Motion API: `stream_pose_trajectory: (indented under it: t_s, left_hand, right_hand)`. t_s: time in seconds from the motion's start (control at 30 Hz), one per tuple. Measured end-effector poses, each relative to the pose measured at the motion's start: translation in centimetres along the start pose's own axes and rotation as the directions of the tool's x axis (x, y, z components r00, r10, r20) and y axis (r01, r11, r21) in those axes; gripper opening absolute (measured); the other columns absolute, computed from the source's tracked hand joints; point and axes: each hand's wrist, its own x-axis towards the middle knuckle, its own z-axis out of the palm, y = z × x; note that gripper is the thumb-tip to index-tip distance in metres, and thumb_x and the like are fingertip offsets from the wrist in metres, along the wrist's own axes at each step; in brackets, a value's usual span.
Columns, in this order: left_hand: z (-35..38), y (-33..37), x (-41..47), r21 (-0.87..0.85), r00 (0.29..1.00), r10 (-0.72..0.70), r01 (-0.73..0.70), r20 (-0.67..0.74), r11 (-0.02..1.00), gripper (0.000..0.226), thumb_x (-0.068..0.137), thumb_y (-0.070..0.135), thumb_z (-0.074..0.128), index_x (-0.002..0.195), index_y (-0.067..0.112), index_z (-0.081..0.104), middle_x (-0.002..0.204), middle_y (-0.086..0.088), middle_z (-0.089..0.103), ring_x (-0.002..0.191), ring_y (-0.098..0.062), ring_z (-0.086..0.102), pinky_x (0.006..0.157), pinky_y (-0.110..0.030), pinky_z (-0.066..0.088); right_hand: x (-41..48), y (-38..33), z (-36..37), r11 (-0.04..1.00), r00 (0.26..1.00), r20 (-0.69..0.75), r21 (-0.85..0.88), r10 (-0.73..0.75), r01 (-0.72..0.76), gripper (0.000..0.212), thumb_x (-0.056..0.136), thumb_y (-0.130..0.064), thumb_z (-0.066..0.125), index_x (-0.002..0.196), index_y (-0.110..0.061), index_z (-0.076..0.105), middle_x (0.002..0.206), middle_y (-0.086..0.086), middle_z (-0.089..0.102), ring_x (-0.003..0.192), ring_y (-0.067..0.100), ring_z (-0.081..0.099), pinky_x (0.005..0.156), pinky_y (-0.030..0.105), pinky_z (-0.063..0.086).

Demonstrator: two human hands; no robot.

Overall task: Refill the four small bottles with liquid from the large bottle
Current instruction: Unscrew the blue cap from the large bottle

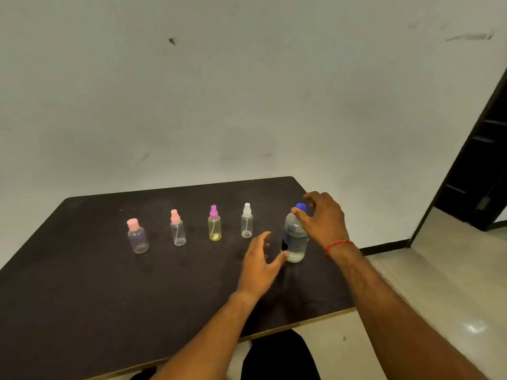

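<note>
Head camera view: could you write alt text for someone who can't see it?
A person's right hand reaches around the blue cap of a large water bottle on a dark table, left hand near its base; four capped small bottles stand in a row.

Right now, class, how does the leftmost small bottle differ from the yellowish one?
The leftmost bottle is clear and squat with a flat pink cap; the yellowish bottle is tinted, slimmer, with a taller purple spray top. A tube shows inside the yellowish bottle, none inside the leftmost. Both stand upright and capped on the dark table.
</note>
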Motion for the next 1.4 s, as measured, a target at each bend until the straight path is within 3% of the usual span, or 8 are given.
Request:
stream_pose_trajectory:
  t_s: [0.17,0.37,0.6,0.73,0.83,1.07,1.27,1.4]
  left_hand:
    - [3.6,-0.1,1.7,-0.03,0.991,-0.103,0.106,0.086,0.994,0.09,0.079,0.051,0.08,0.154,0.028,0.035,0.152,0.008,0.046,0.135,-0.009,0.048,0.111,-0.036,0.047]
    - [4.6,0.2,3.0,-0.042,0.993,-0.062,0.066,0.098,0.997,0.054,0.082,0.044,0.081,0.123,0.053,0.047,0.113,0.033,0.059,0.107,0.014,0.057,0.098,-0.022,0.052]
    - [4.8,-0.3,3.1,-0.063,0.997,-0.011,0.015,0.071,0.998,0.059,0.081,0.047,0.079,0.134,0.041,0.054,0.12,0.025,0.064,0.115,0.003,0.061,0.099,-0.025,0.052]
    - [4.7,0.1,2.9,-0.055,0.998,-0.01,0.014,0.067,0.998,0.054,0.082,0.047,0.079,0.129,0.049,0.052,0.115,0.032,0.063,0.113,0.009,0.059,0.097,-0.02,0.05]
    - [4.6,0.3,2.8,-0.047,0.998,-0.008,0.011,0.064,0.999,0.05,0.082,0.046,0.079,0.123,0.052,0.052,0.112,0.033,0.063,0.11,0.01,0.059,0.095,-0.018,0.05]
    - [4.6,0.3,2.8,-0.032,0.998,-0.007,0.01,0.066,0.999,0.051,0.083,0.045,0.079,0.121,0.057,0.048,0.109,0.037,0.06,0.108,0.014,0.058,0.093,-0.014,0.049]
    - [4.5,0.5,2.8,-0.021,0.997,-0.01,0.012,0.078,1.0,0.052,0.084,0.045,0.078,0.121,0.057,0.044,0.106,0.043,0.055,0.105,0.025,0.051,0.09,-0.008,0.043]
    - [4.5,0.4,2.8,-0.02,0.997,-0.009,0.011,0.075,1.0,0.054,0.083,0.044,0.079,0.123,0.056,0.044,0.107,0.04,0.057,0.105,0.023,0.053,0.088,-0.007,0.043]
  right_hand:
    - [1.5,0.3,0.5,0.998,0.993,0.109,-0.044,0.042,-0.037,0.034,0.084,-0.039,0.074,0.109,-0.018,0.065,0.107,0.003,0.067,0.086,0.011,0.054,0.079,0.02,0.043]
    - [2.2,0.6,0.6,0.999,0.991,0.129,-0.027,0.044,-0.041,0.026,0.085,-0.03,0.074,0.106,-0.016,0.066,0.102,0.002,0.065,0.086,0.012,0.055,0.078,0.02,0.043]
    - [2.6,1.0,0.2,0.999,0.966,0.255,0.035,-0.033,0.025,0.032,0.085,-0.005,0.068,0.114,-0.018,0.065,0.116,0.003,0.064,0.103,0.018,0.058,0.095,0.028,0.049]
    - [2.5,0.7,0.2,0.998,0.974,0.227,0.062,-0.012,-0.003,0.047,0.083,-0.028,0.075,0.126,-0.023,0.056,0.108,-0.003,0.061,0.097,0.015,0.058,0.091,0.029,0.051]
    - [2.8,0.5,0.2,0.999,0.986,0.157,-0.014,0.048,-0.046,0.035,0.08,-0.044,0.076,0.101,-0.02,0.06,0.091,-0.004,0.061,0.082,0.015,0.058,0.072,0.022,0.046]
    - [2.4,0.4,-0.4,0.995,0.96,0.277,0.102,-0.032,0.003,0.037,0.083,0.001,0.067,0.115,-0.019,0.064,0.114,0.002,0.064,0.106,0.019,0.059,0.1,0.033,0.05]
    - [2.3,0.5,0.0,0.999,0.985,0.17,0.029,0.027,-0.033,0.034,0.082,-0.038,0.076,0.107,-0.019,0.062,0.096,-0.002,0.062,0.086,0.015,0.058,0.076,0.023,0.045]
    - [2.4,0.9,0.3,1.0,0.977,0.215,0.022,-0.011,0.006,0.021,0.083,-0.018,0.074,0.102,-0.019,0.065,0.104,0.002,0.064,0.092,0.018,0.059,0.08,0.023,0.044]
